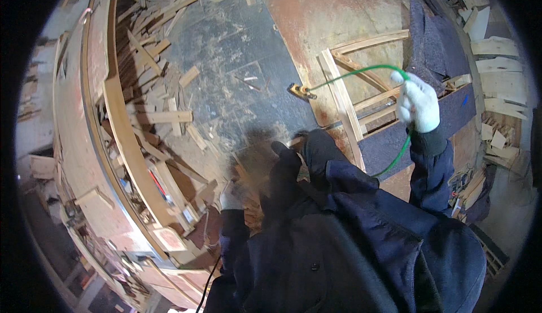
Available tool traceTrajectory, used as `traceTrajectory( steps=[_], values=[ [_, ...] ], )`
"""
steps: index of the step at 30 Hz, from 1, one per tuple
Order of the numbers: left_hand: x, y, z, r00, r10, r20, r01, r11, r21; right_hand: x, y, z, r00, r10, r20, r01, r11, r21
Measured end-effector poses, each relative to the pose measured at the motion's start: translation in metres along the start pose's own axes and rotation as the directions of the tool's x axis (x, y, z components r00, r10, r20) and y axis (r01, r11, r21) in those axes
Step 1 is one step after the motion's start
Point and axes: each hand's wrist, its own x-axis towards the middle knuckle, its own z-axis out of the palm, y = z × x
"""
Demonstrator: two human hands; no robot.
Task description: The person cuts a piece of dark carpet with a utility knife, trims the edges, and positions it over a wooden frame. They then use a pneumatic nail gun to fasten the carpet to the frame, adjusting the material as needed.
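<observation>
In a white glove, my right hand point(419, 103) is closed around a thin green hose point(361, 70) at the right. One end of the hose arcs left to a small yellow-and-black tool point(302, 91) lying at the edge of the dark floor, its exact kind unclear. Below the hand, the hose drops toward my dark coat. A light wooden frame point(342, 95) with slats lies under the hose, left of my right hand. My left hand point(230, 195), also gloved, hangs low beside wood scraps at the bench; its fingers are dim and blurred.
A long workbench point(93, 121) runs down the left side, with wood offcuts point(166, 116) heaped beside it. Beneath the frame lies a worn plywood sheet point(293, 19). Dark felt-like fabric point(435, 47) covers part of the right side, and stacked boards point(497, 76) stand beyond.
</observation>
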Motion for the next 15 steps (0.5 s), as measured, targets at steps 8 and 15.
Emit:
traceTrajectory(
  steps=[8,15],
  values=[
    [0.120,0.166,0.123,0.998,-0.022,0.065,0.011,0.984,0.175,0.178,-0.042,0.014,0.974,-0.015,-0.224,0.041,0.993,0.113],
    [0.262,0.262,0.214,0.983,-0.148,0.105,0.127,0.974,0.185,0.392,-0.076,0.001,0.933,-0.108,-0.345,0.131,0.990,0.045]
  ],
)
